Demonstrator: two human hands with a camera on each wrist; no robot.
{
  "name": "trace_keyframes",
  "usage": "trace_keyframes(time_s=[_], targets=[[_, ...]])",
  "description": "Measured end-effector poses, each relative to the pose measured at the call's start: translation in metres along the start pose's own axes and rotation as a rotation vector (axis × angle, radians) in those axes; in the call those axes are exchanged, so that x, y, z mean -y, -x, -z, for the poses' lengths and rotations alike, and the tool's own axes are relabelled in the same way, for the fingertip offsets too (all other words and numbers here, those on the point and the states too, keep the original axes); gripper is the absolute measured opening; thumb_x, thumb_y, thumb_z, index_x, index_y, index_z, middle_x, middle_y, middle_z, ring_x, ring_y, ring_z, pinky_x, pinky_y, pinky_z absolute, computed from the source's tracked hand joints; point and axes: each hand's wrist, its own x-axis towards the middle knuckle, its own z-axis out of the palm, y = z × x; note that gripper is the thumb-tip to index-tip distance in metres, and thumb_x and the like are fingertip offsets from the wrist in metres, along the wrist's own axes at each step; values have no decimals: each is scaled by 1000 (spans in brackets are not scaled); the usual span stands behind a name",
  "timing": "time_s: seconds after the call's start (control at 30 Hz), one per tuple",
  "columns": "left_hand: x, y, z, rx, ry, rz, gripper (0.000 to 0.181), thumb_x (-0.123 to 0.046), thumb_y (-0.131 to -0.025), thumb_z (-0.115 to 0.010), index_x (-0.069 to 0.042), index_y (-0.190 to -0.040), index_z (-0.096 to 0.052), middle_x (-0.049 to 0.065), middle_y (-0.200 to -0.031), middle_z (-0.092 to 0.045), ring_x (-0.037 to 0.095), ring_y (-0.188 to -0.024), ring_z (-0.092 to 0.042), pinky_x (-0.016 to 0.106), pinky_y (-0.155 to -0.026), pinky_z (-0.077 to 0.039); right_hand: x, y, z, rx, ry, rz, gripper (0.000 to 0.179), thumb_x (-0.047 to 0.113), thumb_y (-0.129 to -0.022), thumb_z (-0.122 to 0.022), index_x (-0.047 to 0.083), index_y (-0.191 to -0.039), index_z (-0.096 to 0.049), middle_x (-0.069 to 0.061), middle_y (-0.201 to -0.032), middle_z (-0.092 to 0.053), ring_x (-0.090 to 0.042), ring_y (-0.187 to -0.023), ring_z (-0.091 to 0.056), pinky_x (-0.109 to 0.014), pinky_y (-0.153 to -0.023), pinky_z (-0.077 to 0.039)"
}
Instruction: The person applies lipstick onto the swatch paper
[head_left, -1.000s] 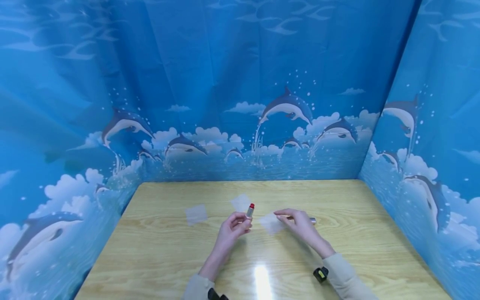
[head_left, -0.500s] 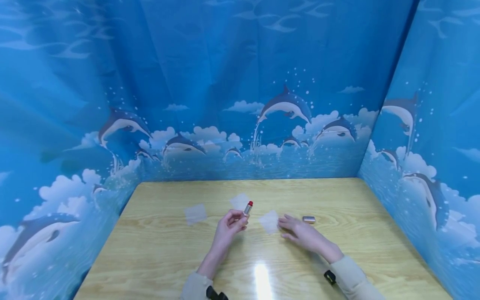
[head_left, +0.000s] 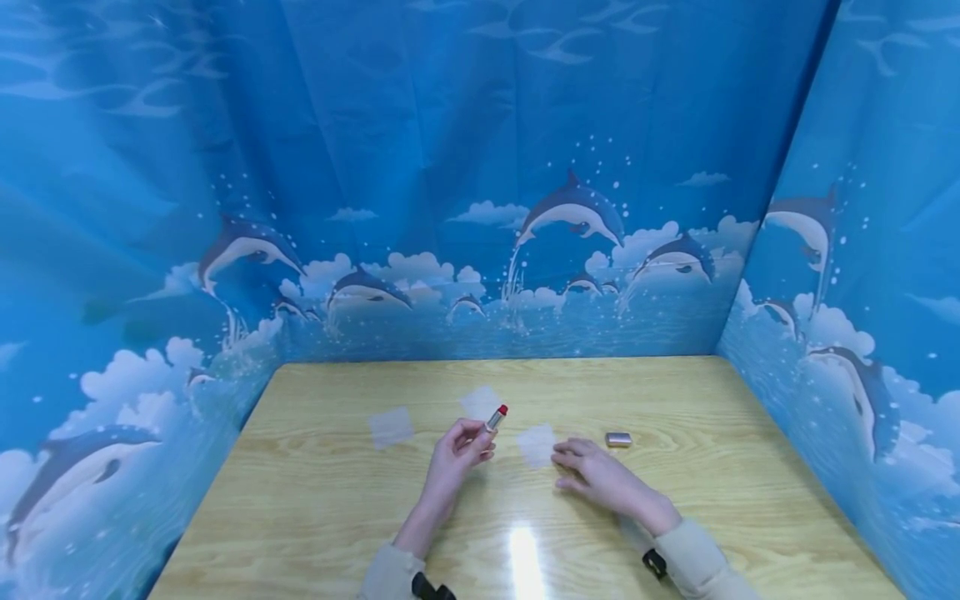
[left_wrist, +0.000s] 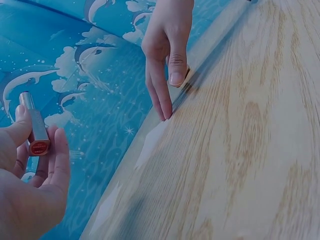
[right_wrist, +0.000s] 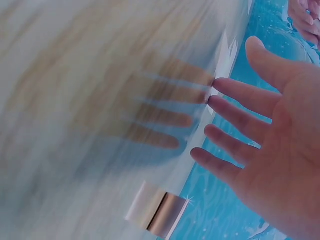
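My left hand point(head_left: 450, 458) pinches an uncapped lipstick point(head_left: 496, 417) above the table, its red tip pointing up and away to the right. In the left wrist view the lipstick point(left_wrist: 36, 125) shows its silvery case and the red label on its base. My right hand point(head_left: 603, 479) has its fingers extended and spread, with two fingertips right at the edge of a thin white paper square point(head_left: 535, 446). The right wrist view shows the palm of that hand point(right_wrist: 280, 145) with nothing in it. Beyond it lies the lipstick's cap point(head_left: 618, 439), silver and copper-toned, on its side.
Two more thin white squares lie on the wooden table point(head_left: 315, 500): a left one point(head_left: 391, 427) and a back one point(head_left: 477, 402), the latter partly behind the lipstick. A blue dolphin-print curtain point(head_left: 420, 167) encloses the table's back and sides.
My right hand has drawn back from above the nearest paper square to its right edge, its fingers spreading. The cap now shows fully. The left hand keeps the lipstick almost still.
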Motion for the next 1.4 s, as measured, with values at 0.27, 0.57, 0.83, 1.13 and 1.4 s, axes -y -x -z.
trace_keyframes(time_s=[0.27, 0.57, 0.83, 1.13, 1.4], targets=[[-1, 0, 0, -13, -14, 11, 34, -20, -95, -73, 2, -118, -60, 9, -110, -70, 16, -94, -67, 31, -90, -60, 12, -2, -3, -2, 17, -19, 49, 29, -94, -70, -3, -131, -63, -21, -135, -60, -38, -126, -55, -55, -108, -47], [-1, 0, 1, -8, -12, 15, 34, -18, -94, -73, 3, -118, -61, 10, -110, -69, 16, -94, -66, 31, -90, -61, 23, -5, -13, -1, 39, 17, 51, 32, -94, -71, 1, -133, -63, -19, -135, -59, -35, -125, -56, -53, -107, -49], [1, 0, 4, -13, -33, 20, 34, -20, -93, -75, 0, -117, -62, 10, -110, -69, 17, -94, -67, 30, -89, -61, 31, 2, -11, 1, 15, 32, 57, 33, -99, -65, 0, -143, -53, -20, -150, -50, -39, -137, -47, -58, -113, -41], [0, 0, 11, -18, -53, 21, 35, -19, -92, -76, 1, -117, -62, 11, -111, -67, 23, -99, -67, 31, -90, -61, 32, 13, -5, 76, 33, 53, 60, 38, -101, -59, -2, -145, -49, -18, -154, -45, -41, -141, -42, -62, -111, -40], [-2, 1, 12, -31, -93, 25, 37, -19, -93, -75, 2, -121, -62, 12, -113, -67, 20, -99, -67, 30, -92, -60, 40, 11, -14, 67, 77, 56, 67, 45, -99, -60, -3, -146, -49, -18, -154, -45, -41, -141, -41, -61, -112, -41]])
